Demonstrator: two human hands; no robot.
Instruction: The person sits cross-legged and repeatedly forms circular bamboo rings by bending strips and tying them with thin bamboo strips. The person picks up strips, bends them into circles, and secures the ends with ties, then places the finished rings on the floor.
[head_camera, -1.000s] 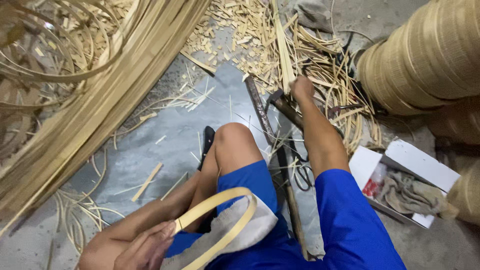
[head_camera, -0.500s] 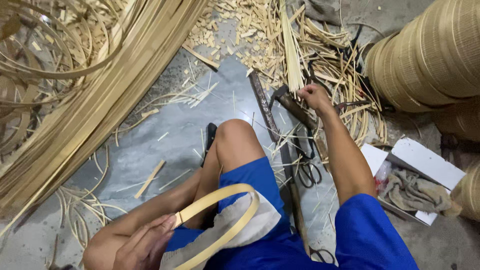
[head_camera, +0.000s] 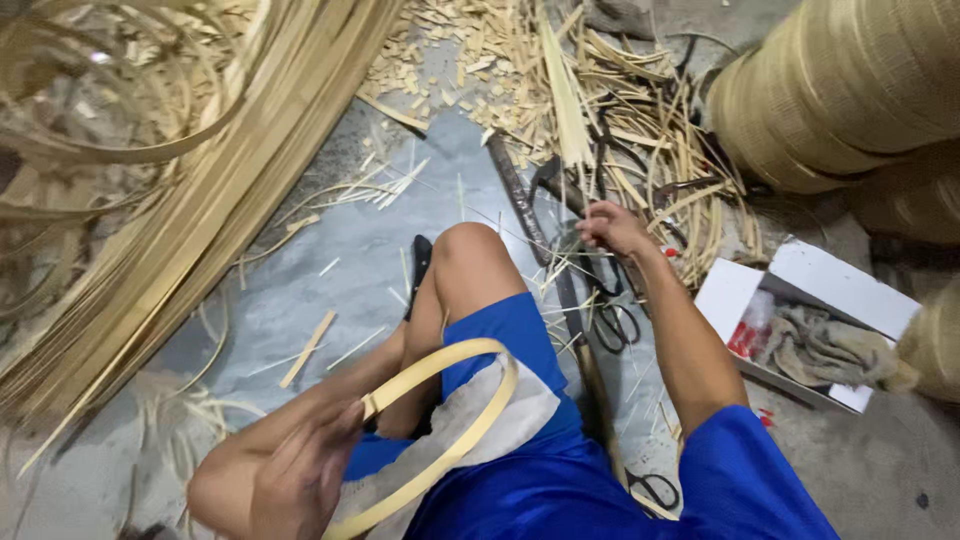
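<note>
Two hands at work among bamboo offcuts.
Left hand grips a bent bamboo hoop over the near lap; right hand closes on thin splints further off, beside scissors. Bare floor opens left of the knee; the hoop's near end is cut off.

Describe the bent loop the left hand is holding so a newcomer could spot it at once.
Start at the blue shorts at bottom centre. Across that thigh lies a pale bamboo hoop, gripped by the left hand. Unlike the loose straight strips around it, it curves into a closed oval.
</note>
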